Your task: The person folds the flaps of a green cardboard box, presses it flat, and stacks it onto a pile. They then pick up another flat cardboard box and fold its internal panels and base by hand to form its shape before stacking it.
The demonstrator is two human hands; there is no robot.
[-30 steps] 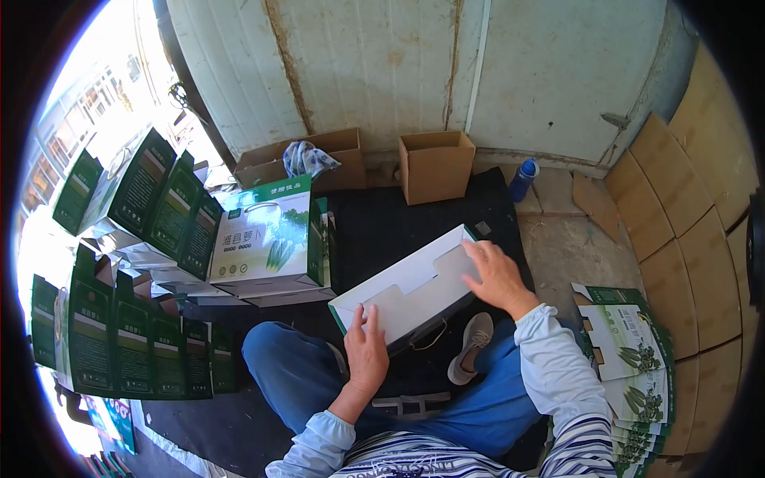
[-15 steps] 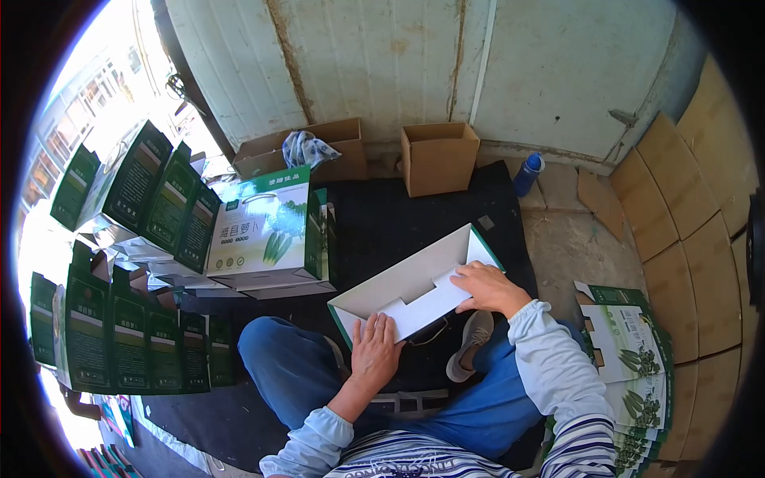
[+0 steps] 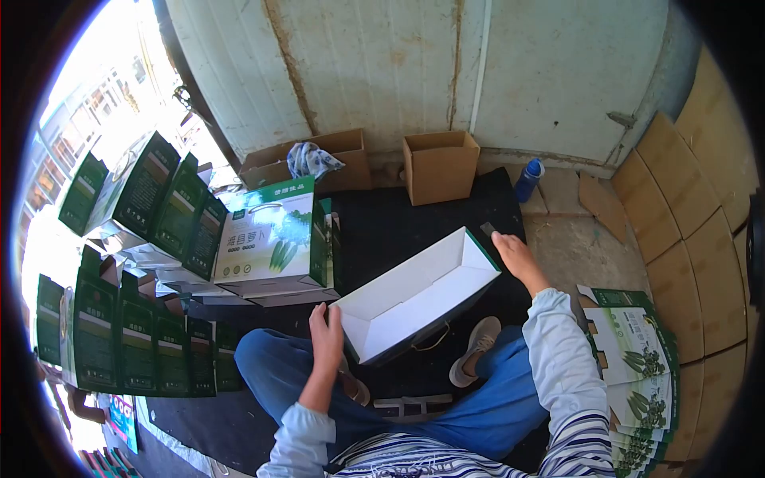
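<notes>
A long box point(image 3: 422, 307), white inside and green outside, is tilted above the dark mat between the person's legs, its open side facing up. Its inner flaps lie flat against the bottom, and a cord handle hangs on the near side. My left hand point(image 3: 325, 338) is at the box's left end, fingers extended against the edge. At the right end, my right hand point(image 3: 516, 259) is beside the upper corner with its fingers stretched out. Whether its fingertips touch the box is hard to tell.
Green and white cartons point(image 3: 271, 239) are stacked at the left. Flat printed cardboard point(image 3: 629, 338) lies at the right, before brown cartons point(image 3: 677, 239). Behind the mat point(image 3: 382, 211) stand an open brown box point(image 3: 441, 169), another holding a cloth point(image 3: 313, 160), and a blue bottle point(image 3: 528, 180).
The flaps that both hands were pressing now lie down inside the box. My left hand has moved left to the box's end, my right hand up and right to the other end.
</notes>
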